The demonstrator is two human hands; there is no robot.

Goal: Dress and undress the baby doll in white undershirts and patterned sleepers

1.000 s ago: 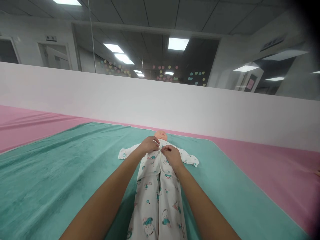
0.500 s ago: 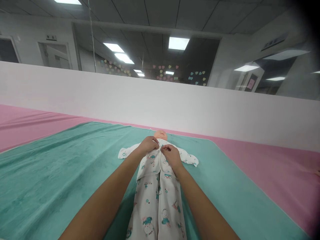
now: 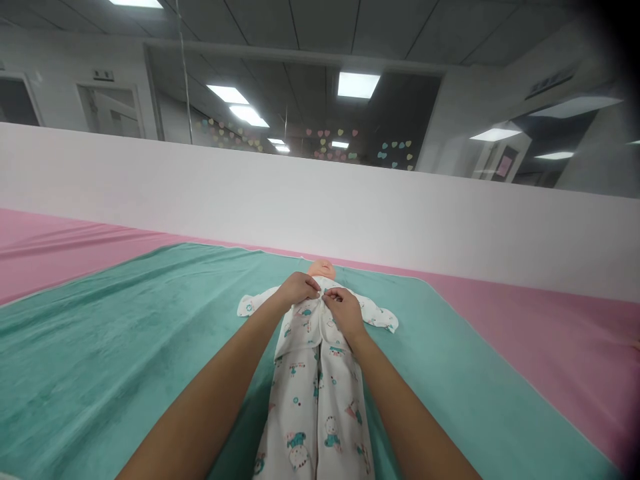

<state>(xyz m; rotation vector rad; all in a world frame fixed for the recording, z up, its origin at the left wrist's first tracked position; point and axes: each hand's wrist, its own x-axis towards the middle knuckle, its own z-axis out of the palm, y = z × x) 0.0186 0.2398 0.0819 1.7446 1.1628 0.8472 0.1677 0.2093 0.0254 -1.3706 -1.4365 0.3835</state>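
A baby doll [image 3: 323, 268] lies on its back with its head at the far end, dressed in a white printed top [image 3: 303, 333] and matching trousers [image 3: 295, 413]. Both sleeves stretch out sideways. At the upper chest, my left hand [image 3: 300, 288] pinches one front edge of the top. My right hand [image 3: 343, 308] is closed on the opposite edge, just across the middle opening. The fingertips of the two hands nearly meet. Whatever fastener may lie between them is too small to make out. Below the hands the front edges run down to the hem.
A green blanket [image 3: 150, 320] lies under the doll, over a pink sheet [image 3: 550, 327]. Behind them stands a low white wall [image 3: 250, 193] with mirror or glass above it. Something small, perhaps fingers, shows at the far right edge.
Both hands stay at the chest opening of the top. Their fingers have shifted only slightly, and the view has moved by a hair.
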